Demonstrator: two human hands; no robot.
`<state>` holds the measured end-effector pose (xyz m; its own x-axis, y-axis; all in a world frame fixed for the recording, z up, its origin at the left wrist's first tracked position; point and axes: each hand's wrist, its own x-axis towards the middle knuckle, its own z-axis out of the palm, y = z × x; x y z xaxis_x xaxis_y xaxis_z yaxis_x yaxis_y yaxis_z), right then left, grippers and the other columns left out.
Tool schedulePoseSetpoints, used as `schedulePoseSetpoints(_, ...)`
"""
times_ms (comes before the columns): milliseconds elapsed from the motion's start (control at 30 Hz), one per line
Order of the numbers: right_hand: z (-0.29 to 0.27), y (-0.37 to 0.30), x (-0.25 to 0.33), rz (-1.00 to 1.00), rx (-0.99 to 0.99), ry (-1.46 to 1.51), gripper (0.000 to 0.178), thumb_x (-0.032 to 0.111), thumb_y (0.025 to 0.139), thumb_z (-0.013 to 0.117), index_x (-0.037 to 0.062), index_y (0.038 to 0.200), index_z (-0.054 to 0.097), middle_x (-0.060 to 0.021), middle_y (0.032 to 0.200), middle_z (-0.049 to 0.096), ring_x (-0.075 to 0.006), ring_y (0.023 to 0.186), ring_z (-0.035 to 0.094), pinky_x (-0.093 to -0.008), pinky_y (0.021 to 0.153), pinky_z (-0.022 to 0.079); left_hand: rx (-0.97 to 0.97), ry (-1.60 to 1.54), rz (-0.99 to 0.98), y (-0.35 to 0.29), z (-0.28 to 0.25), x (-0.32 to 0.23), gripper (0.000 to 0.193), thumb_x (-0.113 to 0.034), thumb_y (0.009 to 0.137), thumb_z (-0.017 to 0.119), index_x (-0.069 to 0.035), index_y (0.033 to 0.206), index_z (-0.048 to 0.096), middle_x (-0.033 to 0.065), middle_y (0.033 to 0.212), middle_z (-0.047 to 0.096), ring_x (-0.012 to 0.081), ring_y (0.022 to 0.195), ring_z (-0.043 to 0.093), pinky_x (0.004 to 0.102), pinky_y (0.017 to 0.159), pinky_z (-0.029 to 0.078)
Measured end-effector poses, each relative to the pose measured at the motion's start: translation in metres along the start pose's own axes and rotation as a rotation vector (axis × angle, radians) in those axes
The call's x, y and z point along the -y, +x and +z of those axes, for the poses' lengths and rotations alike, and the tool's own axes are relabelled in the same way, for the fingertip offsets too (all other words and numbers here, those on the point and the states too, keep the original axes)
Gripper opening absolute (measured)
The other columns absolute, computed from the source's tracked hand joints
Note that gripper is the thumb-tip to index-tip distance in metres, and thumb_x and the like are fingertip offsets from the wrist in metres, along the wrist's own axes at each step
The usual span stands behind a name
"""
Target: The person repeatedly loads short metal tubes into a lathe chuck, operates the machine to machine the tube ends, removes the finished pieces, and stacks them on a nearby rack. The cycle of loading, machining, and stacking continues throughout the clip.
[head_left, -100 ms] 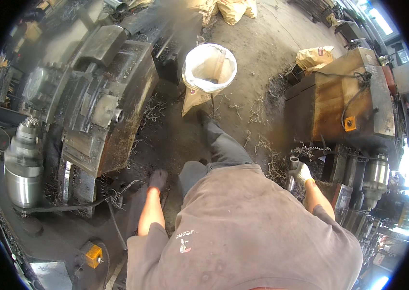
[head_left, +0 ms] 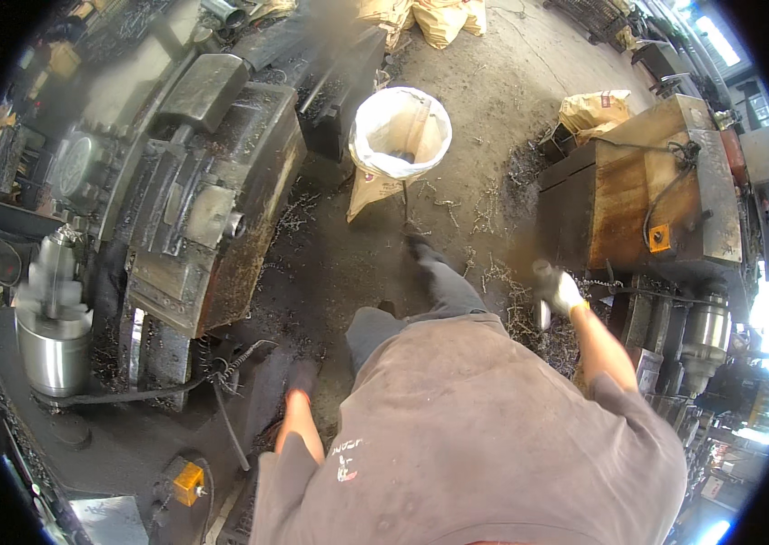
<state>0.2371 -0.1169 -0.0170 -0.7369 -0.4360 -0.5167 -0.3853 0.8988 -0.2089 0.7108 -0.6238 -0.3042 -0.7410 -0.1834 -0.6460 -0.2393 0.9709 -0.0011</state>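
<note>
My right hand (head_left: 568,292), in a whitish work glove, is closed around a short metal tube (head_left: 543,315). The tube stands roughly upright and its upper end is smeared by motion. Out to my right, the hand is held near the machine with the rust-stained side. My left hand (head_left: 302,377), in a dark glove, hangs low at my left side, a little apart from the coiled metal shavings (head_left: 237,361). It is dark against the floor, and its fingers cannot be made out.
A lined paper sack (head_left: 400,136) stands gaping ahead of my foot. Heavy machine beds (head_left: 212,218) fill the left, beside a shiny chuck (head_left: 55,350). At the right is a rust-stained machine cabinet (head_left: 639,191). Metal shavings (head_left: 493,272) litter the floor; more sacks (head_left: 443,23) lie far ahead.
My right hand has moved slightly forward with the tube, which has become more blurred. My left hand sits a bit nearer to my body. The surroundings have shifted a little in the view.
</note>
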Motion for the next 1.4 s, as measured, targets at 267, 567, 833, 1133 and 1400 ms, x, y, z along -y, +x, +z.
schedulePoseSetpoints(267, -0.143, 0.175, 0.273, -0.350, -0.045, -0.167, 0.031, 0.030, 0.082, 0.079, 0.0068, 0.103, 0.075, -0.0164, 0.075, 0.074, -0.0323, 0.072, 0.074, -0.0448, 0.070, 0.058, 0.371, -0.690, -0.445, -0.211, 0.131, -0.075, 0.024, -0.024, 0.101, 0.063, -0.013, 0.111, 0.081, 0.0142, 0.106, 0.081, 0.0332, 0.093, 0.079, 0.0468, 0.082, 0.061)
schedulePoseSetpoints(567, -0.166, 0.117, 0.359, -0.782, 0.024, 0.049, 0.048, 0.030, 0.077, 0.088, 0.0058, 0.115, 0.070, -0.0196, 0.098, 0.076, -0.0375, 0.091, 0.075, -0.0478, 0.082, 0.059, -0.175, -1.289, -0.657, -0.127, 0.081, -0.114, 0.028, -0.031, 0.099, 0.065, -0.011, 0.114, 0.079, 0.0146, 0.106, 0.081, 0.0350, 0.091, 0.078, 0.0463, 0.082, 0.061)
schedulePoseSetpoints(833, -0.157, 0.098, 0.455, -1.083, 0.037, 0.486, 0.045, 0.024, 0.079, 0.085, 0.0074, 0.120, 0.074, -0.0184, 0.102, 0.078, -0.0339, 0.096, 0.078, -0.0430, 0.087, 0.061, -0.756, -0.731, -1.432, -0.157, -0.021, -0.048, 0.043, -0.039, 0.102, 0.063, 0.001, 0.118, 0.067, 0.0236, 0.106, 0.075, 0.0430, 0.098, 0.075, 0.0507, 0.081, 0.060)
schedulePoseSetpoints(1133, -0.136, 0.150, 0.628, -1.478, -0.016, 0.426, 0.046, 0.027, 0.081, 0.087, 0.0112, 0.122, 0.073, -0.0180, 0.102, 0.079, -0.0382, 0.092, 0.078, -0.0445, 0.080, 0.063, -1.802, -1.038, -2.138, -0.267, -0.169, -0.006, 0.061, -0.049, 0.112, 0.051, -0.003, 0.152, 0.054, 0.0322, 0.145, 0.060, 0.0496, 0.128, 0.061, 0.0535, 0.107, 0.051)
schedulePoseSetpoints(1400, -0.248, 0.206, 0.662, -1.696, 0.341, -0.048, 0.045, 0.032, 0.087, 0.085, 0.0058, 0.122, 0.075, -0.0178, 0.095, 0.078, -0.0373, 0.091, 0.078, -0.0458, 0.078, 0.063, -1.145, -0.690, -2.207, -0.290, -0.165, 0.025, 0.052, -0.042, 0.109, 0.055, -0.002, 0.142, 0.061, 0.0248, 0.133, 0.068, 0.0424, 0.119, 0.067, 0.0508, 0.102, 0.053)
